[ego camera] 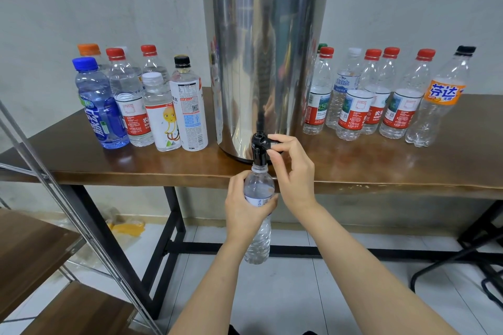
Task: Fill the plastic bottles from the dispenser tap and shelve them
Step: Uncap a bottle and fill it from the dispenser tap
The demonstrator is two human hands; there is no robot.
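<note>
Steel dispenser (264,62) on brown wooden table (353,166); grey wall (109,8); white tiled floor (313,294).

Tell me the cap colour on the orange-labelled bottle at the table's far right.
Black: the cap on that bottle, seen in the head view.

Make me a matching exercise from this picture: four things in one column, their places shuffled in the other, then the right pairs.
Column 1
1. blue-capped bottle
2. orange-labelled bottle
3. clear bottle
4. tap lever

Column 2
a. right end of the table
b. pinched by the right hand
c. left end of the table
d. held by the left hand, mouth up under the tap

Pairs: 1-c, 2-a, 3-d, 4-b
</note>
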